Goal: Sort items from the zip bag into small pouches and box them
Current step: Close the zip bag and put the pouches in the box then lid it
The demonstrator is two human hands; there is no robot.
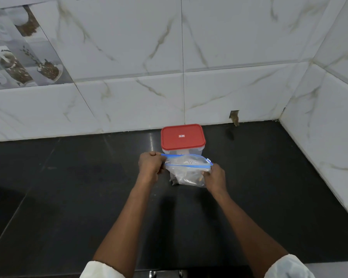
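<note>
A: status on the sort job?
B: opening step, by my read; zip bag stands on the black counter, just in front of the box; touching it or just clear, can't tell; both hands are on the bag.
A: hand states?
B: left hand curled, pinching the left end of the blue zip strip; right hand curled on the bag's right side just under the strip, gripping the film; neither is free.
A: bag open?
B: looks so; the two blue strips run apart across the top, so the mouth reads as parted; can't tell whether the seal is split right to the ends.
A: contents?
B: small pale and dark bits behind clear film; too blurred to name; no small pouches I can identify outside the bag.
A: box?
B: clear body, red lid seated on top; stands near the tiled wall; I judge nothing sorted or packed, so the task is near its start.
A: next move?
B: my guess: one hand holds the mouth wide and the bag upright; the other reaches in and draws items out onto the counter; film is limp, likely to sag if released; lid must come off before boxing, which wants a free hand.
</note>
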